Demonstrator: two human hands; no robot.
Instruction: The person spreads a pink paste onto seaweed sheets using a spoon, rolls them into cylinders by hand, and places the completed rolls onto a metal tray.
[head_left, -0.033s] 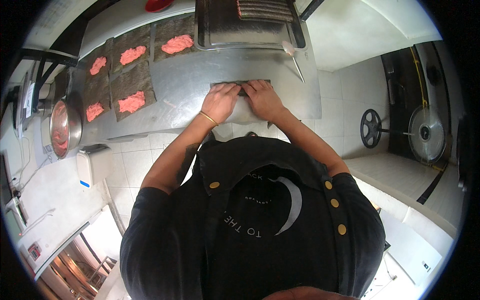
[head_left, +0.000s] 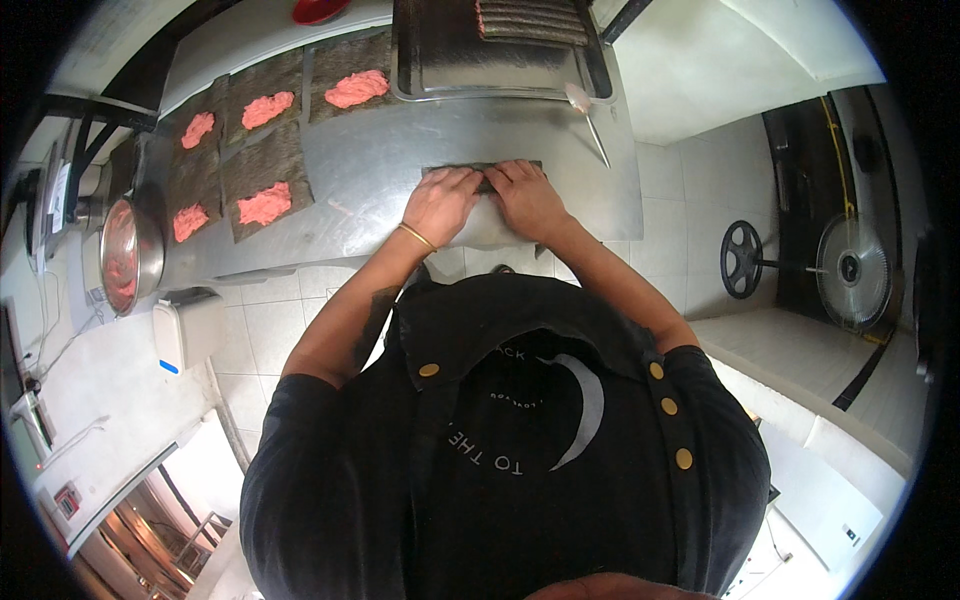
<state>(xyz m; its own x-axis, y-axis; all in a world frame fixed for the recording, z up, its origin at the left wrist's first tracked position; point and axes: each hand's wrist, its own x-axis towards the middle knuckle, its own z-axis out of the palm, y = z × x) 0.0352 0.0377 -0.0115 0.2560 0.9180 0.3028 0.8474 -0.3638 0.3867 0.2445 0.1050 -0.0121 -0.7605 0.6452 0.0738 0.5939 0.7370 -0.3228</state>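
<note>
At the front of the steel table (head_left: 365,180), a partly rolled dark seaweed sheet (head_left: 487,181) lies crosswise under both my hands. My left hand (head_left: 442,205) curls its fingers over the left part of the roll. On the right part, my right hand (head_left: 527,203) does likewise, its fingers close to the left hand's. The fingers cover most of the roll, and any filling inside is hidden. To the left lie several flat seaweed sheets (head_left: 283,165), each topped with a mound of pink paste (head_left: 264,203).
A dark tray (head_left: 455,85) at the back holds several finished seaweed rolls (head_left: 530,22). Near its right corner lies a paste-smeared spatula (head_left: 592,125). A metal bowl (head_left: 150,255) with pink paste is at the left end, and a red bowl (head_left: 318,10) sits behind. A fan (head_left: 853,270) stands to the right.
</note>
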